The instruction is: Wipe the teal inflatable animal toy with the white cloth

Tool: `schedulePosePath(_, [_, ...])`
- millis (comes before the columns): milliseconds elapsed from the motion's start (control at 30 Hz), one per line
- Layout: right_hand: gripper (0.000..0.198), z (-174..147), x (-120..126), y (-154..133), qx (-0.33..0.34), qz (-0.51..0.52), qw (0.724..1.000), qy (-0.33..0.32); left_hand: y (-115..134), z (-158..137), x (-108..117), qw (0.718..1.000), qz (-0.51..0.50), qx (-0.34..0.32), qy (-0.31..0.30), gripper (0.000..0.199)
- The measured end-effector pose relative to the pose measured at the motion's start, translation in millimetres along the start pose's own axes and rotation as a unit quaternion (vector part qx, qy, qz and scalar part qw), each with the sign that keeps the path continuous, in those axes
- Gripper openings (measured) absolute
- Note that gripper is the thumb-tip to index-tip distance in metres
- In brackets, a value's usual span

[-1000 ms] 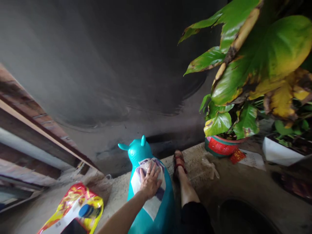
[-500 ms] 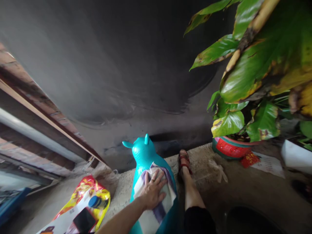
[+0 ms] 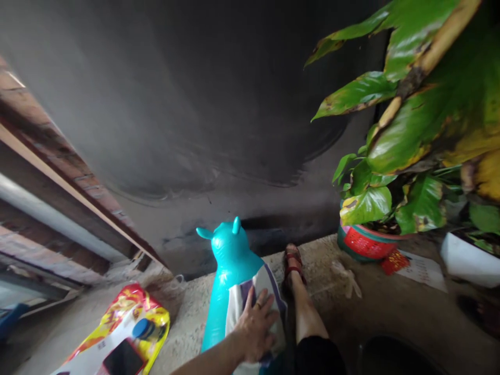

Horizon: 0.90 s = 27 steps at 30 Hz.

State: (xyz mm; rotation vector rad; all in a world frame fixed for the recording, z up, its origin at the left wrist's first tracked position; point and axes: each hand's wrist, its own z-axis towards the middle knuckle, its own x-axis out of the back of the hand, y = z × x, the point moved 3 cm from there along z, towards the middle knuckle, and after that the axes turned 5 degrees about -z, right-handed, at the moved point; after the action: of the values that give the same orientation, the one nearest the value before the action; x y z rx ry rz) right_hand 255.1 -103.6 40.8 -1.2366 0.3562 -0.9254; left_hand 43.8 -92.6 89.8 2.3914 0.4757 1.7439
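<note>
My left hand [image 3: 255, 325] lies flat, fingers spread, on a pale cloth [image 3: 234, 307] with purple stripes. It presses the cloth against the back of a shiny teal inflatable animal toy [image 3: 230, 247], and one finger wears a ring. The toy has two small ears and its head points away from me, towards the dark wall. Its lower body runs out of the bottom of the view, partly under the cloth and my arm. My right hand is out of view.
My sandalled foot [image 3: 292, 263] stands right of the toy. To the left, a red-and-yellow bag [image 3: 128, 299] lies near a blue-capped bottle [image 3: 144, 328] and a phone [image 3: 124, 358]. A large potted plant [image 3: 371, 242] leans in from the right, beside a white planter [image 3: 469, 260]. A dark wall [image 3: 214, 104] rises ahead.
My left hand and the cloth have slid right and down across the toy's back, uncovering more of its left side. The view has shifted slightly.
</note>
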Motion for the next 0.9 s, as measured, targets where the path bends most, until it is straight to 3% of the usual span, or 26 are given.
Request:
schedulePosePath(100, [0.041, -3, -4, -4, -0.019, -0.006, 0.999, 0.040, -3, -37, -17, 0.998, -0.035, -0.055, -0.023, 0.063])
schedulePosePath(167, [0.041, -5, -6, -7, -0.022, -0.014, 0.998, 0.054, -14, -44, -19, 0.997, -0.031, -0.070, -0.022, 0.066])
schedulePosePath(367, [0.082, -18, -13, -28, 0.011, -0.062, 0.997, 0.043, -55, 3, 25, 0.996, 0.004, -0.019, 0.089, 0.057])
schedulePosePath(433, [0.080, -20, -16, -37, 0.022, -0.080, 0.996, 0.036, -62, 15, 36, 0.993, -0.002, -0.003, 0.115, 0.054])
schedulePosePath(500, [0.067, -20, -18, -43, 0.025, -0.094, 0.995, 0.036, -63, 15, 37, 0.991, -0.013, 0.005, 0.133, 0.051])
schedulePosePath(567, [0.054, -18, -20, -48, 0.024, -0.100, 0.994, 0.040, -61, 2, 25, 0.987, -0.027, 0.031, 0.153, 0.049])
schedulePosePath(667, [0.051, -16, -24, -52, 0.023, -0.097, 0.994, 0.046, -54, -35, -10, 0.977, -0.050, 0.093, 0.188, 0.050])
schedulePosePath(800, [0.044, -22, -28, -55, 0.023, -0.079, 0.995, 0.053, -44, -82, -58, 0.958, -0.086, 0.205, 0.179, 0.057])
schedulePosePath(900, [0.044, -25, -31, -54, 0.020, -0.066, 0.996, 0.064, -39, -92, -64, 0.947, -0.102, 0.250, 0.175, 0.056])
